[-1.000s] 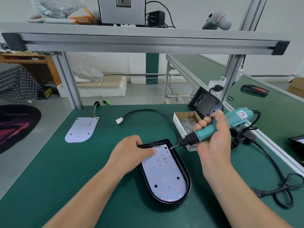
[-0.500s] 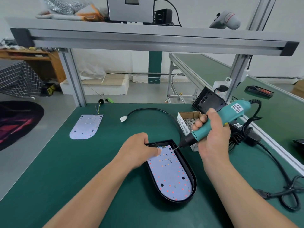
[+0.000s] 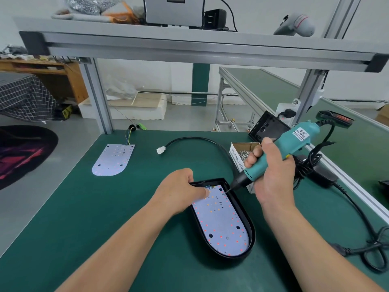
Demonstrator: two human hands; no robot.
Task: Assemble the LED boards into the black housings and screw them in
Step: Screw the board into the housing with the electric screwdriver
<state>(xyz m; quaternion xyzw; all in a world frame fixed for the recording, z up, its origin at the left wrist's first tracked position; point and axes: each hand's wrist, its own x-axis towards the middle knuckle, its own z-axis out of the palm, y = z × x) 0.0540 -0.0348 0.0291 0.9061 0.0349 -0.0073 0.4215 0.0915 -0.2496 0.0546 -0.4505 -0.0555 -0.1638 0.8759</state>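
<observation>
Nearest me: black housing (image 3: 251, 239) lying flat on the green counter (image 3: 84, 218), open side up. LED board (image 3: 221, 220) sits inside it, seated within the rim, coloured wires bunched at its far end.

Left grip (image 3: 179, 190) at the housing's far-left corner. Thumb pressed flat on the board, other fingers curled over the rim there, so board and housing are pinched together.

Right grip (image 3: 271, 175) wrapped tight round the teal electric screwdriver (image 3: 280, 150), tool slanted down to the left. Bit tip meets the board at its far-right corner, just beside my left thumb. Too small to tell whether a screw rides on the bit.

Progress, my reading: the board is in, fastening has barely begun. Three dark round holes in this board look unfilled; a small grey dot near the close end may be a screw head, not certain. So most screws remain for this unit.

Just beyond the driver: open cardboard box of screws (image 3: 242, 151). A second housing (image 3: 267, 129) leans behind it, no board in it.

Farther left on the counter: a loose cable with white plug (image 3: 161, 150), then a second board (image 3: 113, 160) lying bare, wires at its far edge. That pair is yet to be assembled and screwed.
</observation>
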